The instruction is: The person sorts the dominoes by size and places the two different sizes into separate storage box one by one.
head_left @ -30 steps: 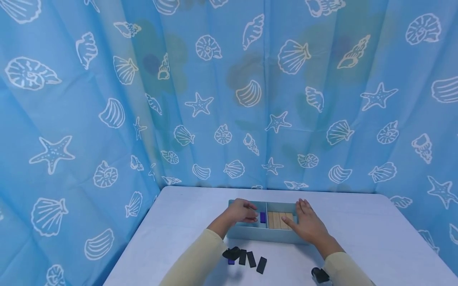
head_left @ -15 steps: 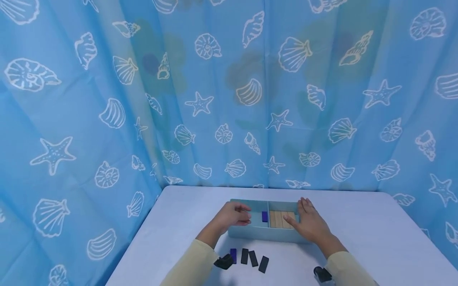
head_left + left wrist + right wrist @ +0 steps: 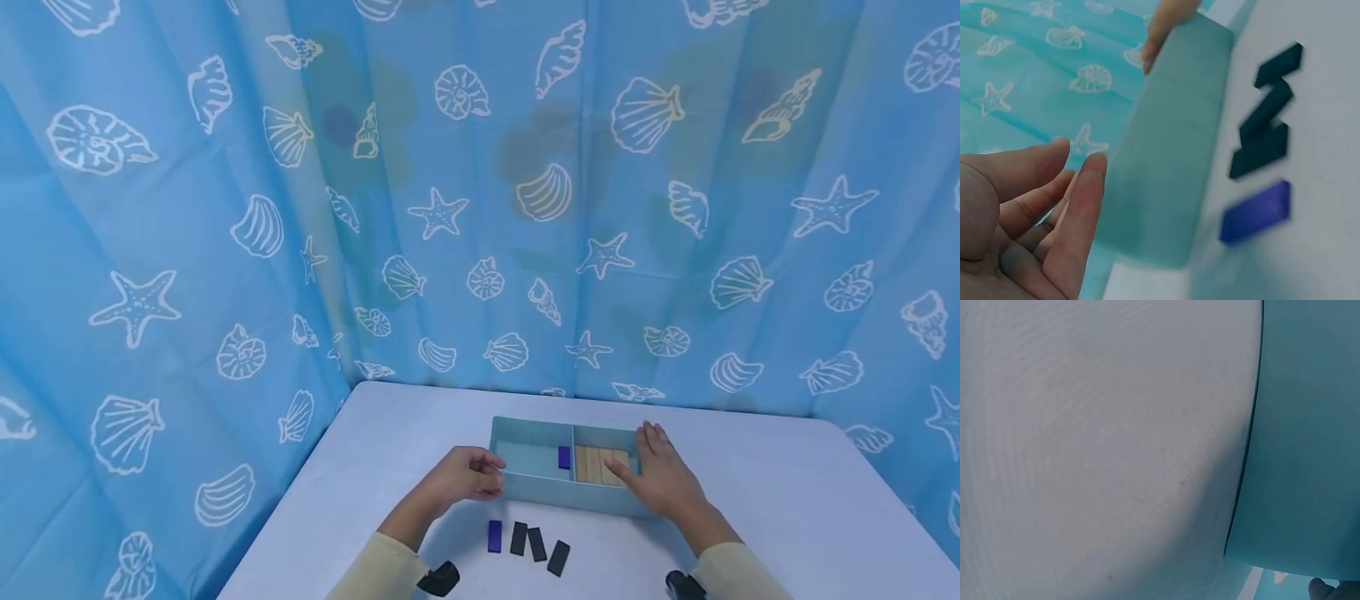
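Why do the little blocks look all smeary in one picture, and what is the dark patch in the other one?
In the left wrist view, the blue block and black blocks are streaked by motion blur. In the right wrist view, a soft shadow darkens the table beside the teal box. The head view is sharp and evenly lit.

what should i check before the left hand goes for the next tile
1. Left hand free: ok, it holds nothing, fingers loosely curled beside the tray.
2. Tray steadied: ok, right hand rests flat against its right end.
3. Tiles within reach: ok, a blue tile and three black tiles lie on the table in front of the tray.
4. Room in the left compartment: ok, only one blue tile inside.
5. Right compartment: wooden tiles fill it, not ok for more.
6. Tiles overlapping: cannot tell, the wrist view is blurred.
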A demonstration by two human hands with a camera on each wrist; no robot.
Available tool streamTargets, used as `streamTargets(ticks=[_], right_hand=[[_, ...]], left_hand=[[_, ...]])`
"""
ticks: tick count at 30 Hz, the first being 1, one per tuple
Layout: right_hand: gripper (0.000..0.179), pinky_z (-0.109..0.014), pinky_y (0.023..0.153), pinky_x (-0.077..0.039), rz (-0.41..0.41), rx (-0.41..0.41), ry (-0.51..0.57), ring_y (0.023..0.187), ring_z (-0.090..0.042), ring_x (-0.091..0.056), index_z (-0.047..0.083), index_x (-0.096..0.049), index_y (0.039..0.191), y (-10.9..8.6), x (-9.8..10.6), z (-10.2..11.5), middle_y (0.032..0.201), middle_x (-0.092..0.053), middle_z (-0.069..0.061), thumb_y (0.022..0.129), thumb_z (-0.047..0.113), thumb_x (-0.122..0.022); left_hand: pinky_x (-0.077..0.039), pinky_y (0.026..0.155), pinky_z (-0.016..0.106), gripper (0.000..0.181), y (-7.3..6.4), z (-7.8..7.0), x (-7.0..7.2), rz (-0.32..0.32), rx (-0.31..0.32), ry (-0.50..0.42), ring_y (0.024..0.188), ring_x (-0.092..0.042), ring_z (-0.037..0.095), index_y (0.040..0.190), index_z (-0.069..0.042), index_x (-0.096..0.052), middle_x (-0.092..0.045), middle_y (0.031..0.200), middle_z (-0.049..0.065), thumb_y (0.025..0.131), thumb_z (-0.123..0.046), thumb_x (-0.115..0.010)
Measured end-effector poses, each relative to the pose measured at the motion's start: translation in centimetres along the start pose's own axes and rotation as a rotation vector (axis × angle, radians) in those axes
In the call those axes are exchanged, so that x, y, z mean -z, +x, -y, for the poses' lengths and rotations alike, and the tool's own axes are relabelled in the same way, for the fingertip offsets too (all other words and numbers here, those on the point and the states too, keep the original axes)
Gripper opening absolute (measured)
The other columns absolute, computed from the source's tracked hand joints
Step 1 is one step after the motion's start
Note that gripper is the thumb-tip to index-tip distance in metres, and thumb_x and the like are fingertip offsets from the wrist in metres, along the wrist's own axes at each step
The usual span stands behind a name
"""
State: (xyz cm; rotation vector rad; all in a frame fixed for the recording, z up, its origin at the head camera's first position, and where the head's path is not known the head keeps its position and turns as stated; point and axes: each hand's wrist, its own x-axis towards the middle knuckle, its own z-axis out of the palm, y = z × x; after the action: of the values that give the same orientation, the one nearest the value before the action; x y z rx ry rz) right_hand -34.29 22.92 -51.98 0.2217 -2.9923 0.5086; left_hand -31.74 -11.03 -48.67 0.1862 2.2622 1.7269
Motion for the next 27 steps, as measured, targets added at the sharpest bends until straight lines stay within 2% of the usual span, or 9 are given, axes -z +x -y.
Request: streamTargets(ticks=[7, 15, 18, 22, 27], right_hand=[[0.106, -0.059, 0.112, -0.014, -0.003, -0.008, -0.019, 0.142, -0.048, -0.008, -0.018, -0.017, 0.145, -0.1, 0.2, -0.1, 0.153, -0.013, -0.035, 0.092, 0.071, -0.039], [0.108, -0.059, 0.112, -0.013, 0.004, 0.002, -0.003, 0.142, -0.048, -0.008, -0.019, -0.017, 0.145, -0.1, 0.0, -0.2, 0.153, -0.012, -0.035, 0.091, 0.072, -0.039], [0.108, -0.059, 0.112, -0.013, 0.005, 0.004, -0.010, 0.142, -0.048, -0.008, -0.018, -0.017, 0.145, 0.0, -0.2, -0.2, 0.153, -0.012, -0.034, 0.091, 0.073, -0.038], [0.108, -0.059, 0.112, -0.013, 0.008, 0.005, -0.014, 0.142, -0.048, -0.008, -0.019, -0.016, 0.145, 0.0, -0.4, -0.4, 0.153, -0.012, -0.035, 0.091, 0.072, -0.039], [0.107, -0.060, 0.112, -0.012, 0.012, 0.011, -0.007, 0.142, -0.048, -0.006, -0.018, -0.015, 0.145, -0.1, -0.3, -0.3, 0.154, -0.010, -0.034, 0.092, 0.071, -0.038]], left_hand=[[-0.058, 0.070, 0.036, 0.021, -0.9, 2.4, 0.8, 0.005, 0.072, 0.006, 0.078, -0.068, 0.023, 0.106, -0.002, -0.067, -0.064, 0.089, 0.012, 0.085, 0.002, -0.071], [-0.058, 0.066, 0.034, 0.020, -1.6, 5.0, 0.2, 0.039, 0.110, 0.056, 0.072, -0.067, 0.022, 0.100, -0.006, -0.069, -0.064, 0.083, 0.010, 0.082, 0.000, -0.075], [-0.058, 0.064, 0.032, 0.020, -1.9, 5.5, -0.1, 0.032, 0.094, 0.085, 0.070, -0.066, 0.020, 0.097, -0.007, -0.070, -0.064, 0.080, 0.009, 0.080, 0.001, -0.076], [-0.055, 0.059, 0.030, 0.022, -2.3, 5.7, -0.6, 0.017, 0.066, 0.167, 0.066, -0.063, 0.018, 0.096, -0.008, -0.070, -0.063, 0.076, 0.006, 0.077, 0.001, -0.078], [-0.054, 0.057, 0.030, 0.025, -2.7, 5.2, -1.1, -0.011, 0.090, 0.262, 0.065, -0.061, 0.018, 0.097, -0.010, -0.070, -0.061, 0.076, 0.005, 0.077, -0.001, -0.079]])
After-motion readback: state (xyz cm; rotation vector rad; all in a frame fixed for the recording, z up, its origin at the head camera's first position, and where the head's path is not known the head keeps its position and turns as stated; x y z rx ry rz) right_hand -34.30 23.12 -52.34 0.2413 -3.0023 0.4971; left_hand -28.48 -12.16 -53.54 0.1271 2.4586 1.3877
